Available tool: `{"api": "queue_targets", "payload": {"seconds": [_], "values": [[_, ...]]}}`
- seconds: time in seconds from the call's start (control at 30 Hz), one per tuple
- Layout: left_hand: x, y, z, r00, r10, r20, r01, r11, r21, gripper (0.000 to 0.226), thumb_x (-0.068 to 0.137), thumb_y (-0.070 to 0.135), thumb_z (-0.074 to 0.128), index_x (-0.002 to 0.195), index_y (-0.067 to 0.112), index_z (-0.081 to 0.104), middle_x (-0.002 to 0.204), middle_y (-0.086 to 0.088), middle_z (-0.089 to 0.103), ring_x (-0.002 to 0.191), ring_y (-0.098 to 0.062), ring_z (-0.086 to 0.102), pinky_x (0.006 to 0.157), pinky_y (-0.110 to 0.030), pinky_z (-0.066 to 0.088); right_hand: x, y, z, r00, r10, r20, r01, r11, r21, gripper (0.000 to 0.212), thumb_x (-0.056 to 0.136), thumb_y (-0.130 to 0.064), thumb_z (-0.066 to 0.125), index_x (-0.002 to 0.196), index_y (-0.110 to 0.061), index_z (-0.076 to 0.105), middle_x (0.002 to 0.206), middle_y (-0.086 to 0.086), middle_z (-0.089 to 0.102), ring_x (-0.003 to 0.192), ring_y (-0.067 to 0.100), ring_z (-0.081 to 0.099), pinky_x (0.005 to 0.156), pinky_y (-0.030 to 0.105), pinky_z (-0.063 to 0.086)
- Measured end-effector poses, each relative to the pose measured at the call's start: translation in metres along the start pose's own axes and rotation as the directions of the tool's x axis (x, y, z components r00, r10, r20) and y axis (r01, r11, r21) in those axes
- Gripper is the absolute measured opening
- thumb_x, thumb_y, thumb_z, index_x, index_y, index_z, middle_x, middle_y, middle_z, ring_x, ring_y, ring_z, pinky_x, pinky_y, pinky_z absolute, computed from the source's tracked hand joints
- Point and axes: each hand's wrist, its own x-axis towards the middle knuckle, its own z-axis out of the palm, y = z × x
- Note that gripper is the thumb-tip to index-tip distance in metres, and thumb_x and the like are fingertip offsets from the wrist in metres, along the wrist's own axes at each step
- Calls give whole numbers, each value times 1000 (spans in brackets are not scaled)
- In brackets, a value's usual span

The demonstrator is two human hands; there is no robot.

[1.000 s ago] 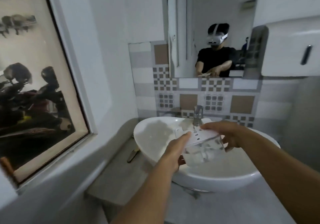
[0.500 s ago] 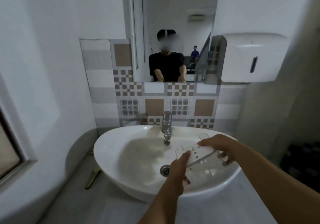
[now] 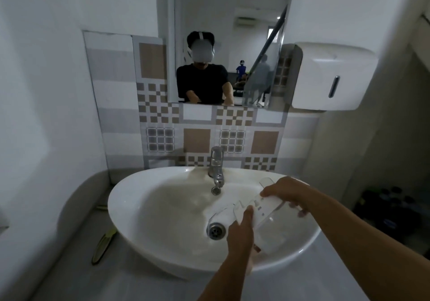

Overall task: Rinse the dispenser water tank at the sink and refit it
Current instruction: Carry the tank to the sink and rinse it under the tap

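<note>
A clear plastic water tank (image 3: 270,228) with a white lid is held tilted over the right half of the white sink basin (image 3: 144,207). My left hand (image 3: 240,233) grips its near left side. My right hand (image 3: 287,190) holds its far upper edge. Water spills from the tank's left end toward the drain (image 3: 216,230). The chrome tap (image 3: 216,169) stands at the back middle of the basin, apart from the tank and to its upper left.
A mirror (image 3: 232,33) above the tiled splashback shows a person in a black shirt. A white paper dispenser (image 3: 330,77) hangs on the right wall. A small yellow-green object (image 3: 102,245) lies on the grey counter left of the basin.
The view has swung right and down, so the window is out of sight. The tank has dropped lower into the basin and tilted, and water now runs out toward the drain.
</note>
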Motion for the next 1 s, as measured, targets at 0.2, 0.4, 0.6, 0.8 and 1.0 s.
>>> {"api": "queue_targets", "payload": {"seconds": [0.2, 0.4, 0.6, 0.8, 1.0], "values": [[6, -1, 0, 998, -12, -58, 12, 1000, -5, 50, 85, 60, 59, 108, 17, 68, 98, -10, 73, 85, -27, 71, 67, -37, 60, 0, -5, 6, 999, -33, 0, 33, 996, -78, 32, 86, -38, 62, 100, -11, 51, 73, 0, 45, 60, 12, 40, 51, 24, 32], [8, -3, 0, 998, -35, -42, 36, 999, 13, 55, 84, 62, 59, 113, 16, 67, 102, -12, 73, 90, -29, 71, 77, -44, 61, 3, -3, 7, 998, -58, 8, 59, 994, -88, 31, 87, -37, 60, 100, -11, 50, 73, 0, 44, 61, 12, 41, 50, 24, 32], [2, -1, 0, 999, -36, -26, 35, 999, -15, 51, 84, 61, 59, 108, 16, 67, 98, -11, 74, 86, -28, 72, 80, -48, 61, 1, -5, 5, 998, -65, 16, 66, 994, -85, 30, 87, -36, 61, 99, -10, 51, 74, 2, 48, 59, 13, 42, 49, 24, 33], [-1, 3, 0, 999, -31, -37, 32, 999, 27, 51, 85, 63, 55, 110, 19, 66, 101, -10, 73, 89, -27, 71, 81, -45, 60, 0, -5, 5, 997, -70, 18, 71, 992, -100, 32, 86, -37, 62, 99, -10, 52, 73, 2, 46, 59, 14, 41, 49, 24, 34], [-3, 4, -1, 999, -23, -40, 26, 998, 61, 59, 84, 66, 53, 113, 17, 65, 108, -12, 72, 98, -30, 69, 89, -48, 57, 2, -7, 6, 995, -101, 15, 102, 984, -144, 31, 86, -37, 61, 95, -9, 52, 81, 4, 51, 60, 14, 41, 49, 24, 31]]}}
